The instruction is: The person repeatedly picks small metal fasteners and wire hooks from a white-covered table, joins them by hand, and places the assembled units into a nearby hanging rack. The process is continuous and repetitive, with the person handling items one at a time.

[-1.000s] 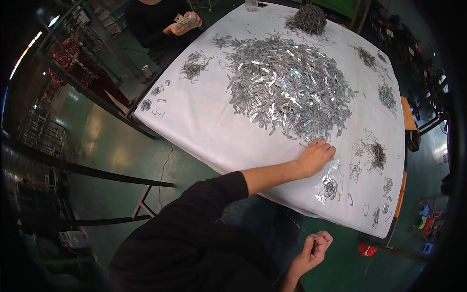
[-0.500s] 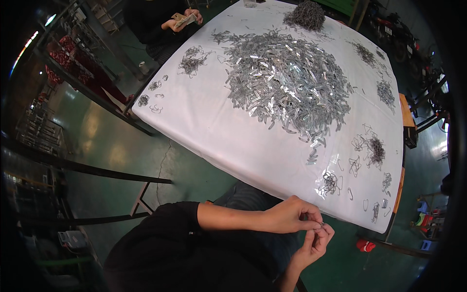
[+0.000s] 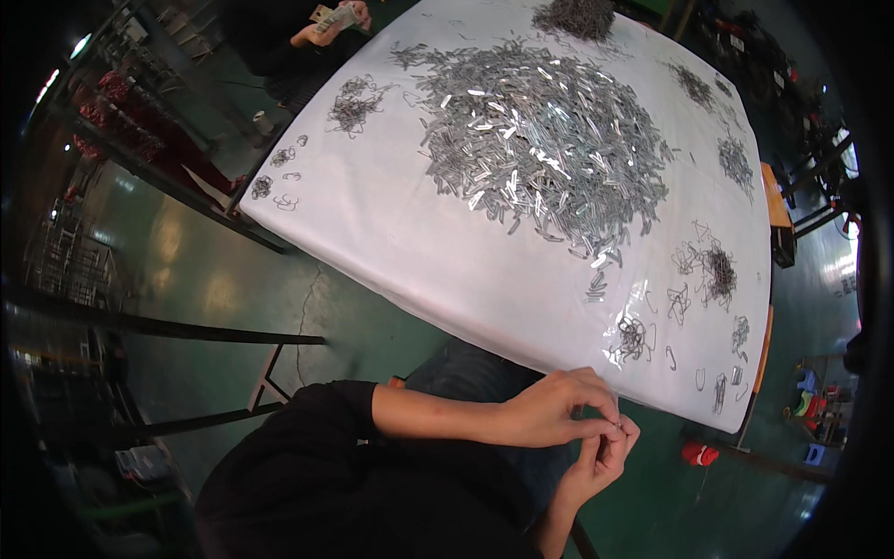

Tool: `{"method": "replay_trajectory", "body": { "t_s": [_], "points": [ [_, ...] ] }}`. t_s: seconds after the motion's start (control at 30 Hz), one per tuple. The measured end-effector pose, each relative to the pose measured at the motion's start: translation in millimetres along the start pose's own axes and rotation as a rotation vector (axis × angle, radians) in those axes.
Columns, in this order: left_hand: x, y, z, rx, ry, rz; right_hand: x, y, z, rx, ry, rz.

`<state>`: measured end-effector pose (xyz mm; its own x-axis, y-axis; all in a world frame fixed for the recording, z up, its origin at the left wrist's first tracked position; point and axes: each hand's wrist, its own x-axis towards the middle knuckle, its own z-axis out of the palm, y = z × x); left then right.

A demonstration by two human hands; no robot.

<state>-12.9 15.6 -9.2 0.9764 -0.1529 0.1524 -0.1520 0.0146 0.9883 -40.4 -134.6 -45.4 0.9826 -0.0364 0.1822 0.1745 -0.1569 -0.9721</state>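
My left hand [image 3: 559,410] and my right hand [image 3: 596,463] meet at the fingertips, just off the table's near edge. Both are closed in a pinch around one small metal piece [image 3: 618,425]; the fingers cover most of it, so its shape does not show. On the white-covered table [image 3: 400,242], the nearest thing to my hands is a small heap of bent wire hooks [image 3: 631,337]. Beyond it spreads a large pile of shiny, narrow metal clips [image 3: 549,149], a few of which trail toward me.
More wire pieces lie in a tangled heap [image 3: 720,272] at the right and in a cluster [image 3: 354,107] at the left. A dark mound of metal parts [image 3: 575,17] stands at the far edge. Across the table, a co-worker's hands [image 3: 326,26] hold something pale. A metal frame [image 3: 168,326] stands at left.
The view has shifted slightly, so the table sits a little higher and further left. My hands stay pinched together, with the fingers slightly repositioned.
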Motion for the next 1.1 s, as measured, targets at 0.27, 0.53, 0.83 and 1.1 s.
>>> {"method": "replay_trajectory", "body": {
  "t_s": [0.27, 0.53, 0.83, 1.1],
  "points": [
    [-5, -11, -7, 0.075, -0.026, 0.125, 22, 4, -24, -0.119, -0.057, -0.057],
    [1, -15, -6, 0.066, -0.066, 0.149, 182, 76, -51, -0.609, -0.019, -0.047],
    [-2, -21, 2, 0.018, -0.055, 0.045, 249, 95, -16, -0.912, -0.254, 0.339],
    [-1, -29, 5, 0.111, -0.035, 0.102, 199, 49, -44, 0.257, -0.343, 0.604]
  ]
}}
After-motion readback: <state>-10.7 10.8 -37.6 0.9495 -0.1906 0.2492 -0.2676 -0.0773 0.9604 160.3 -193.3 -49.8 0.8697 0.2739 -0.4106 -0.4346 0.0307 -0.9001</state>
